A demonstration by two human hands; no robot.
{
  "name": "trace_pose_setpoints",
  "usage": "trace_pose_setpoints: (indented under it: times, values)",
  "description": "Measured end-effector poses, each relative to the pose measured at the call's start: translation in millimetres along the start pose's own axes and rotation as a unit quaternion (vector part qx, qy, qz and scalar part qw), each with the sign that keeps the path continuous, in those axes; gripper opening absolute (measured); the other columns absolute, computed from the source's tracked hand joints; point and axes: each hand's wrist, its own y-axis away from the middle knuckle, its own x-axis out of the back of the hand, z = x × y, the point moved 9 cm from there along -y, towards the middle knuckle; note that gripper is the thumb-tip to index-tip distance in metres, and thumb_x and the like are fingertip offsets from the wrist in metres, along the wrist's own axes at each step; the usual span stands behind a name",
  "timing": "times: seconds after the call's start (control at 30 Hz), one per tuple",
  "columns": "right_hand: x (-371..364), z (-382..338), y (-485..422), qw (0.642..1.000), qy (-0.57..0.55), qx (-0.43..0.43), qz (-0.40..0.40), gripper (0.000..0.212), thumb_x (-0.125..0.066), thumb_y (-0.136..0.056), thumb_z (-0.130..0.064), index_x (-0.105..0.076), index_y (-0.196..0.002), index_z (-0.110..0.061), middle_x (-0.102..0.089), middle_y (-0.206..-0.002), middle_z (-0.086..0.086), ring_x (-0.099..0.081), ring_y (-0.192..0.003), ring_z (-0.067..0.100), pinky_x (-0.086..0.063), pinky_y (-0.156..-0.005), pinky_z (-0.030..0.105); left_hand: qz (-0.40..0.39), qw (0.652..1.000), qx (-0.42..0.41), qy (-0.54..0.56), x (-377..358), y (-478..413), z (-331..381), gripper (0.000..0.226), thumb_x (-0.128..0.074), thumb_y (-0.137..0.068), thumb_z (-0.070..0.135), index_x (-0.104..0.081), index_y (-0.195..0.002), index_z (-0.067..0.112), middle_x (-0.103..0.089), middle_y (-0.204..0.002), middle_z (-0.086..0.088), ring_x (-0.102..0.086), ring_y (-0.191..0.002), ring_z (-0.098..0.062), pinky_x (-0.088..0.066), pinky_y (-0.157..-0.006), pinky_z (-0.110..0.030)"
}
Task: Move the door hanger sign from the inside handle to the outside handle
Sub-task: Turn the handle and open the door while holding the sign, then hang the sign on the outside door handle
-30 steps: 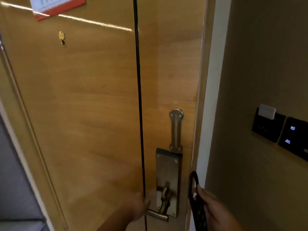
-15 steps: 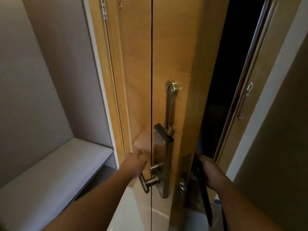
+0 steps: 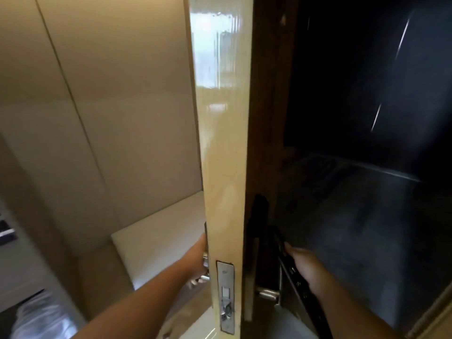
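Note:
I see the wooden door (image 3: 223, 167) edge-on, with its metal latch plate (image 3: 226, 293) low on the edge. My left hand (image 3: 198, 263) grips the inside handle (image 3: 205, 277) on the door's left side; the handle is mostly hidden. On the right side my right hand (image 3: 304, 267) holds the black door hanger sign (image 3: 294, 277), which hangs downward. The sign's upper end sits just above and beside the silver outside handle (image 3: 267, 293). Whether the sign touches that handle I cannot tell.
A beige panelled wall (image 3: 97, 118) and a white bench (image 3: 156, 245) lie left of the door. The dark corridor (image 3: 367, 167) with grey carpet opens to the right. A plastic-wrapped bundle (image 3: 41, 314) sits at the bottom left.
The door has swung further open and now faces me edge-on. My right hand has carried the sign around to the outer side, close to the outside handle. My left hand stays on the inside handle.

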Motion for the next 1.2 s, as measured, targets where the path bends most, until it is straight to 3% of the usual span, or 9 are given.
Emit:
trace_pose_setpoints:
  times: [0.07,0.13,0.23,0.33,0.53,0.77,0.97,1.07,1.2]
  values:
    - [-18,-7,-11,1.0,0.015,-0.001,-0.027,0.034,-0.056,-0.091,-0.028,-0.061,-0.063,-0.01,-0.055,-0.059,0.014,-0.053,-0.058,0.026,-0.04,-0.062,0.034,0.032,0.997,0.048,0.059,21,14,-17,0.006,-0.06,-0.082,-0.005,-0.059,-0.088,-0.004,-0.061,-0.085,-0.015,-0.062,-0.088,-0.033,-0.055,-0.052,-0.021]
    - [-37,-14,-19,0.998,0.04,0.0,-0.058,0.035,-0.056,-0.091,-0.028,-0.061,-0.06,-0.012,-0.056,-0.058,0.013,-0.053,-0.054,0.024,-0.04,-0.062,0.034,0.072,0.985,0.102,0.119,40,29,-26,0.03,-0.05,-0.085,-0.012,-0.054,-0.064,0.008,-0.054,-0.07,-0.006,-0.054,-0.064,-0.016,-0.049,-0.045,-0.017]
    - [-65,-17,-31,0.991,0.092,-0.007,-0.093,0.042,-0.057,-0.089,-0.033,-0.064,-0.053,-0.013,-0.058,-0.049,0.01,-0.055,-0.046,0.023,-0.043,-0.055,0.03,0.146,0.956,0.124,0.223,76,41,-39,0.047,-0.036,-0.087,-0.02,-0.046,-0.056,0.012,-0.058,-0.089,-0.022,-0.048,-0.071,-0.024,-0.048,-0.07,-0.028]
    - [-96,-17,-37,0.983,0.13,-0.022,-0.13,0.044,-0.054,-0.09,-0.04,-0.065,-0.056,-0.015,-0.058,-0.046,0.006,-0.056,-0.047,0.023,-0.043,-0.052,0.027,0.195,0.933,0.103,0.283,112,50,-43,0.04,-0.041,-0.09,-0.013,-0.048,-0.069,0.02,-0.057,-0.079,-0.004,-0.052,-0.07,-0.015,-0.047,-0.064,-0.028]
    - [-160,-16,-32,0.95,0.226,-0.033,-0.211,0.044,-0.048,-0.089,-0.051,-0.064,-0.071,-0.015,-0.061,-0.058,0.006,-0.06,-0.054,0.022,-0.047,-0.054,0.027,0.265,0.873,0.05,0.405,172,75,-35,0.054,-0.042,-0.093,0.023,-0.071,-0.048,0.02,-0.067,-0.052,0.003,-0.065,-0.052,-0.013,-0.049,-0.06,-0.029]
    - [-228,-17,-11,0.925,0.258,0.018,-0.28,0.035,-0.043,-0.094,-0.043,-0.06,-0.077,-0.017,-0.062,-0.079,0.006,-0.059,-0.074,0.023,-0.042,-0.068,0.033,0.365,0.833,0.052,0.412,205,99,-36,0.025,-0.041,-0.094,0.03,-0.06,-0.099,0.016,-0.064,-0.086,-0.005,-0.06,-0.086,-0.024,-0.048,-0.097,-0.05]
    - [-259,1,8,0.893,0.265,0.041,-0.362,0.022,-0.061,-0.084,-0.044,-0.07,-0.082,-0.024,-0.072,-0.1,0.007,-0.063,-0.1,0.029,-0.044,-0.099,0.051,0.408,0.792,0.092,0.445,208,104,-43,0.036,-0.033,-0.093,0.044,-0.063,-0.098,0.025,-0.067,-0.094,-0.005,-0.062,-0.1,-0.027,-0.045,-0.1,-0.049]
    - [-266,4,14,0.886,0.273,0.067,-0.369,0.021,-0.065,-0.08,-0.047,-0.072,-0.083,-0.028,-0.073,-0.096,0.003,-0.065,-0.096,0.025,-0.05,-0.095,0.047,0.418,0.784,0.093,0.45,207,106,-44,0.04,-0.032,-0.091,0.05,-0.064,-0.093,0.026,-0.068,-0.091,-0.004,-0.064,-0.096,-0.025,-0.046,-0.099,-0.05]
    - [-272,10,23,0.886,0.261,0.069,-0.376,0.014,-0.07,-0.076,-0.042,-0.067,-0.079,-0.029,-0.064,-0.078,0.0,-0.064,-0.071,0.017,-0.059,-0.064,0.027,0.43,0.789,0.081,0.431,205,105,-42,0.039,-0.03,-0.091,0.047,-0.061,-0.1,0.026,-0.067,-0.098,-0.006,-0.062,-0.099,-0.027,-0.044,-0.1,-0.053]
